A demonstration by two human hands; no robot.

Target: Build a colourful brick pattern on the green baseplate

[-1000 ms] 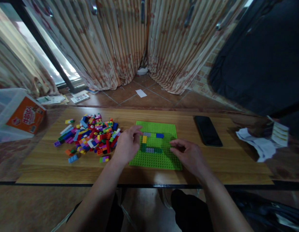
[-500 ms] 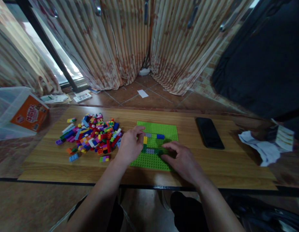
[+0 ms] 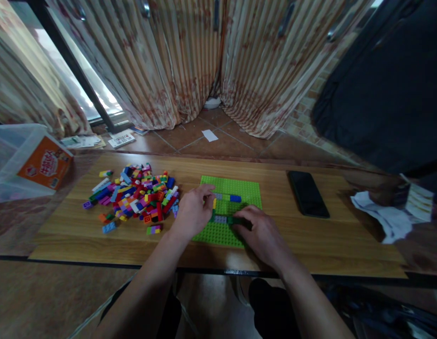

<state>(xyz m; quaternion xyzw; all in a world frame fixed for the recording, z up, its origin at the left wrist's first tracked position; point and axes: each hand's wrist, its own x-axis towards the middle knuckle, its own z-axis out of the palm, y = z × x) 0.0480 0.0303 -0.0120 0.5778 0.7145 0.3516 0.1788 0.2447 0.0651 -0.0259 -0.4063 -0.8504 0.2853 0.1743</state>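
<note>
A green baseplate (image 3: 245, 189) lies on the wooden table (image 3: 310, 240), with a blue brick (image 3: 235, 198), a yellow brick, grey bricks (image 3: 220, 219) and a dark green brick (image 3: 232, 220) stuck on it. My left hand (image 3: 193, 210) rests on the plate's left edge, fingers curled, thumb by the yellow brick. My right hand (image 3: 258, 230) lies on the plate's lower right part, fingertips pressing at the dark green brick. What the fingers hold, if anything, is hidden. A heap of loose coloured bricks (image 3: 135, 197) lies left of the plate.
A black phone (image 3: 307, 193) lies right of the plate. Crumpled white paper (image 3: 384, 215) sits at the table's right end. A clear plastic tub with an orange label (image 3: 26, 161) stands at the far left. Curtains and tiled floor lie behind the table.
My right hand has slid left across the baseplate to the dark green brick. My left hand stayed at the plate's left edge.
</note>
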